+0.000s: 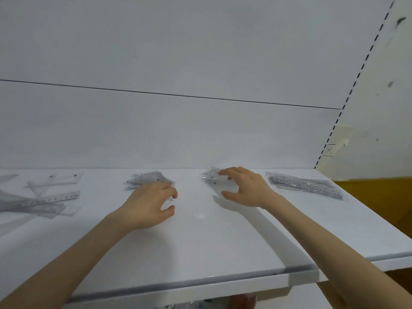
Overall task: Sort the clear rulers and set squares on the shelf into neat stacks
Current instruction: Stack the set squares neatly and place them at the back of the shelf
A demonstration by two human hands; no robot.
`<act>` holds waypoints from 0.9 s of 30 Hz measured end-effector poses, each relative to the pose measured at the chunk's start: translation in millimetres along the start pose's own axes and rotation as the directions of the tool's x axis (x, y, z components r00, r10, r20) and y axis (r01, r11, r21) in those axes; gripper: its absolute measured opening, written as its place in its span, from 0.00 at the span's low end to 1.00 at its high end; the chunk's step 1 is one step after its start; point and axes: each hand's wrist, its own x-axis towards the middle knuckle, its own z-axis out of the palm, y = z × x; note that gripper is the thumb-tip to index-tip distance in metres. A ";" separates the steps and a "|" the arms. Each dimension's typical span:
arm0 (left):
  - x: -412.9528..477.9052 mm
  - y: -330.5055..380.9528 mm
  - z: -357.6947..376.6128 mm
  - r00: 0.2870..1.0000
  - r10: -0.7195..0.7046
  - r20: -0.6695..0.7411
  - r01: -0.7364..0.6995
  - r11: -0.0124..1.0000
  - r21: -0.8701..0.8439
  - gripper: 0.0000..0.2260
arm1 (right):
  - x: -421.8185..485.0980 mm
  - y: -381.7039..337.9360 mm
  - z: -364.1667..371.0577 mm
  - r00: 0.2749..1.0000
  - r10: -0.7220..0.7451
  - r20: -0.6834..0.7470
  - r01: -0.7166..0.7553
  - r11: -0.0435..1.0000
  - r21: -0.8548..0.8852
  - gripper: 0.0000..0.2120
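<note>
Left hand [151,204]: curled beside the left set-square stack [148,178]; whether it pinched anything could not be told.
Right hand [243,188]: thumb and fingers bracketed the middle stack [214,177], probably squaring its edges.
Ruler stack [305,185]: kept apart at right.
Loose pile [40,197]: far left on the shelf [200,241], unsorted.

Open across the near half of the shelf [200,241], from front edge up to both hands. Free lane between left hand [149,204] and right hand [245,188], reaching back to the rear panel [178,130]. Blocked far left by loose rulers [44,197] lying crossed. Blocked just behind the left hand by a set-square stack [148,178]; beneath the right fingers [225,172], by a second pile [211,178]. Taken up just beside the right hand by a ruler stack [305,184]. Open overhead; closed behind by the panel, at the right by the side wall [367,130].
</note>
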 end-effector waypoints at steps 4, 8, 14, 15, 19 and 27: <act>-40.4 -29.7 -18.0 0.987 -0.162 -0.026 0.161 0.987 -0.018 0.12 | 10.7 -48.4 10.8 0.995 -0.097 -0.034 0.098 0.995 0.036 0.24; -88.8 -67.9 -37.6 0.970 -0.234 -0.062 0.231 0.971 -0.055 0.11 | 32.9 -106.7 25.2 0.977 -0.211 -0.029 0.212 0.976 0.051 0.21; -169.2 -136.0 -72.9 0.934 -0.343 -0.101 0.334 0.938 -0.092 0.11 | 69.7 -213.0 43.2 0.957 -0.289 -0.016 0.289 0.951 0.108 0.19; -182.8 -149.9 -78.8 0.929 -0.354 -0.103 0.345 0.934 -0.096 0.12 | 75.5 -232.2 47.7 0.955 -0.297 -0.013 0.297 0.949 0.110 0.18; -234.2 -212.5 -104.8 0.914 -0.392 -0.107 0.384 0.919 -0.085 0.09 | 100.2 -308.3 69.9 0.952 -0.305 0.000 0.302 0.944 0.131 0.16; -287.0 -311.5 -130.7 0.891 -0.415 -0.182 0.386 0.906 -0.176 0.06 | 133.3 -406.5 113.9 0.987 -0.158 0.038 0.144 0.958 0.249 0.15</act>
